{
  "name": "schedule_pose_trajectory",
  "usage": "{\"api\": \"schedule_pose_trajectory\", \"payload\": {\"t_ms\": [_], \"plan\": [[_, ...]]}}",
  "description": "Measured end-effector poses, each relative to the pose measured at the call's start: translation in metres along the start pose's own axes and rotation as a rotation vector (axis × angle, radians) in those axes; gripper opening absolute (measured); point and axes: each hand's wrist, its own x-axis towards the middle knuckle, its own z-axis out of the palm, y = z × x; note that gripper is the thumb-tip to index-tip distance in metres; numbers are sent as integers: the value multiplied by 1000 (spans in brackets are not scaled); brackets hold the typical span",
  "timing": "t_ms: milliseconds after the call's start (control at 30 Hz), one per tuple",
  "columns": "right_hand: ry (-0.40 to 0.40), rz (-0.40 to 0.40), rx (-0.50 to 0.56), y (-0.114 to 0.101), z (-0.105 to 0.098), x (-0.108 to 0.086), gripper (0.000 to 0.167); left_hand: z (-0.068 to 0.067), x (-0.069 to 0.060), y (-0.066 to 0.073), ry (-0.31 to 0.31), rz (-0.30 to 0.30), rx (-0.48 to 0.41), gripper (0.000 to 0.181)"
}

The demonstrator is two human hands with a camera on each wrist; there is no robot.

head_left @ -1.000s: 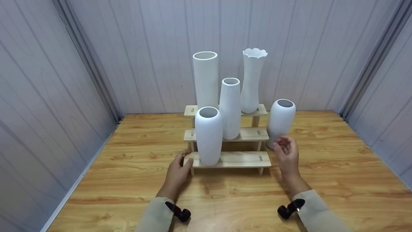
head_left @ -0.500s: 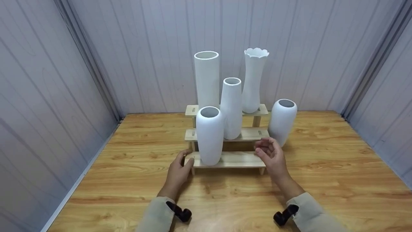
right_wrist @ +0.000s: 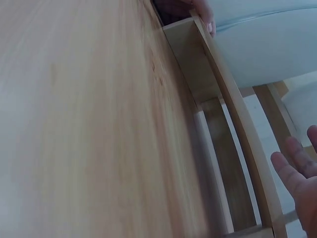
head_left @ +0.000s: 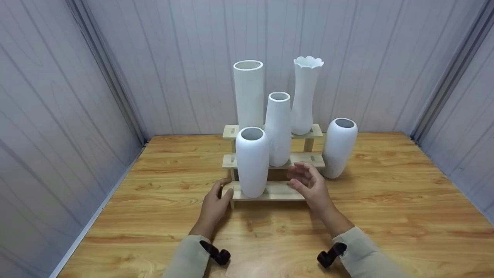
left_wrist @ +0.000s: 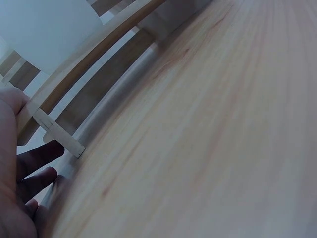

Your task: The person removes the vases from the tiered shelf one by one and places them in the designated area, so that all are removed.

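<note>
A three-tier wooden display stand [head_left: 279, 190] bears several white vases. My left hand [head_left: 213, 202] grips the left end of its lowest step; in the left wrist view the thumb lies on top and the fingers [left_wrist: 39, 181] reach beside the leg. Over the right part of that step hovers my right hand [head_left: 312, 189], holding nothing, its fingers loosely bent. The nearest vase, rounded and white [head_left: 252, 164], stands upright on the lowest step between my hands. A slimmer tapered vase [head_left: 278, 131] is on the middle step.
On the top step stand a tall cylindrical vase [head_left: 249, 96] and a vase with a scalloped rim [head_left: 305, 96]. Another rounded white vase [head_left: 339, 148] stands on the wooden table [head_left: 162, 216], just right of the stand. Panelled walls [head_left: 185, 69] enclose the table behind and at the sides.
My right hand has moved left, away from the rounded vase beside the stand, to over the lowest step. My left hand keeps its place on the stand, and the vases stay put.
</note>
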Motion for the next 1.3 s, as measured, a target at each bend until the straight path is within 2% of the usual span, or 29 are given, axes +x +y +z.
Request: {"api": "schedule_pose_trajectory", "payload": {"t_ms": [500,900,1300], "plan": [[-100,71,37,11,30,7,58,1,1,2,13,-3,37,35],[-116,43,65,17,43,11,66,1,3,-1,18,5,28,35],[-124,11,0,20,50,15,70,2,3,1,19,1,35,35]]}}
